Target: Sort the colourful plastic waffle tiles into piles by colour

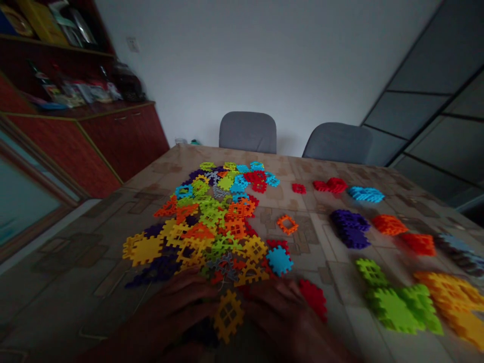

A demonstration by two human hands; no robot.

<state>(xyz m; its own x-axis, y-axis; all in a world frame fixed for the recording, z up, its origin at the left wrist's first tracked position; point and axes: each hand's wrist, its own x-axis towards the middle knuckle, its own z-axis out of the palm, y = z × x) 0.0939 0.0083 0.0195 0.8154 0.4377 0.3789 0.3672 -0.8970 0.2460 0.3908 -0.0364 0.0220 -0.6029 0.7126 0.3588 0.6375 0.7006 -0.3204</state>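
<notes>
A yellow interlocking building tile [228,316] with a four-pane window stands tilted at the near edge of the pile, between my two hands. My left hand [176,310] reaches in from the left, its fingers closed at the tile's left edge. Dark purple pieces [204,333] show dimly under it. From the other side comes my right hand [280,305], fingers bent and pressed together near the tile's right edge; shadow hides what they grip. A red tile [313,298] lies just right of that hand, and a blue tile [280,260] lies beyond it.
A mixed pile of toothed tiles [212,214] spreads ahead. On the right stand colour-sorted stacks: purple [350,229], light blue [366,194], green [401,305], yellow [454,297]. A single orange frame [287,218] lies between. Grey chairs [248,132] stand behind the table.
</notes>
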